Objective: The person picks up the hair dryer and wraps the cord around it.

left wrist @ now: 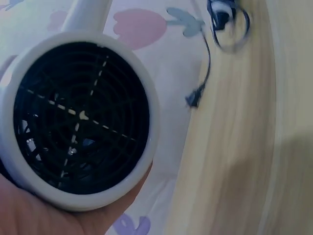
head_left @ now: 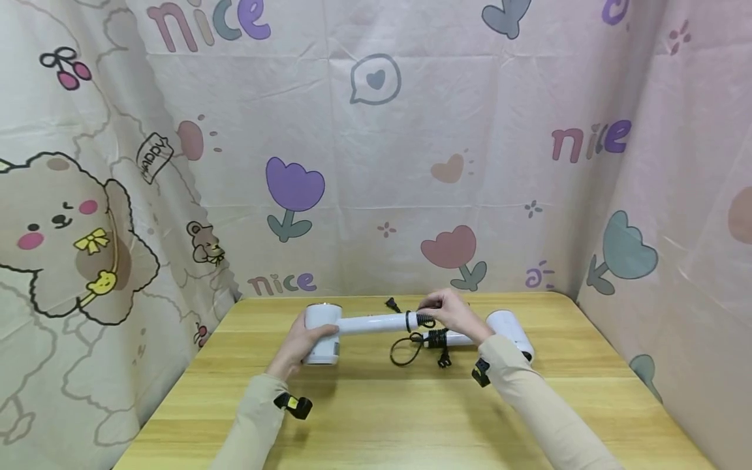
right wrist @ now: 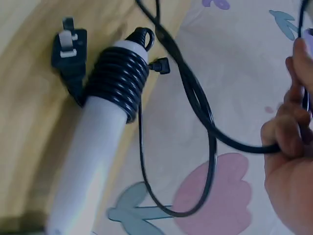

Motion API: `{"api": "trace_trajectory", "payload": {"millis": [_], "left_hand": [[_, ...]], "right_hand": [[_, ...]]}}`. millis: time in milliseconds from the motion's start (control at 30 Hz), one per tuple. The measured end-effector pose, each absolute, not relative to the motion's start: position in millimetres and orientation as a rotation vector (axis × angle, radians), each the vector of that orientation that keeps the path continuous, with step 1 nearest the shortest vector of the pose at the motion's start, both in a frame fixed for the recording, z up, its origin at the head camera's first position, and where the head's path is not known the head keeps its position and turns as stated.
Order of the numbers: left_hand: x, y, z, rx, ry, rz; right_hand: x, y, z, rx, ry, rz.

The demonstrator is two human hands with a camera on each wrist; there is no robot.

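A white hair dryer (head_left: 322,334) is held up over the table, its handle pointing right. My left hand (head_left: 295,346) grips its head; in the left wrist view the dark round grille (left wrist: 82,117) faces the camera above my palm. My right hand (head_left: 449,312) pinches the black cord (right wrist: 244,147) near the handle's end, where some cord is looped round. Behind my right forearm a second white hair dryer (head_left: 506,326) lies on the table, black cord (right wrist: 117,78) coiled round its handle, its plug (right wrist: 70,51) beside the coil.
The wooden table (head_left: 364,418) reaches back to a printed curtain (head_left: 376,163), which also hangs at both sides. A black plug (head_left: 392,304) hangs or lies near the table's back edge; which, I cannot tell.
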State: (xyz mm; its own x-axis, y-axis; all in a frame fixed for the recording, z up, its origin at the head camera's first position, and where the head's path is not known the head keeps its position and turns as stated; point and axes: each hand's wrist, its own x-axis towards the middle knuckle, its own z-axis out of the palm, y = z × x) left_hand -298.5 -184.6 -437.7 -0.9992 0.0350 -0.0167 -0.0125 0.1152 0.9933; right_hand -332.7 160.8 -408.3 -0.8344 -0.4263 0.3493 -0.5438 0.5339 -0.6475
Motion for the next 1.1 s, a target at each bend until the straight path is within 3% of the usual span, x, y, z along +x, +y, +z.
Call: {"api": "trace_trajectory", "payload": {"millis": [200,400,767,1100], "left_hand": [[-296.2,-184.2,-430.9,0.062,2.588,1.881],[-289.5,-176.6,-425.5,0.012,2.902,1.694],[-282.6,-166.2,-426.8,-0.169,2.971,1.839],[-282.8,-160.3,-429.1,-0.195,2.549,2.185]], "right_hand": [[-325.6,145.4,-394.8,0.744,-2.664,0.750],[-313.3,130.8,-391.3,0.578,-2.615,0.789],[-305.7,121.0,-412.4,0.616,-2.467,0.594],[-302.9,116.2,-426.8,0.629,-2.292,0.472]]}}
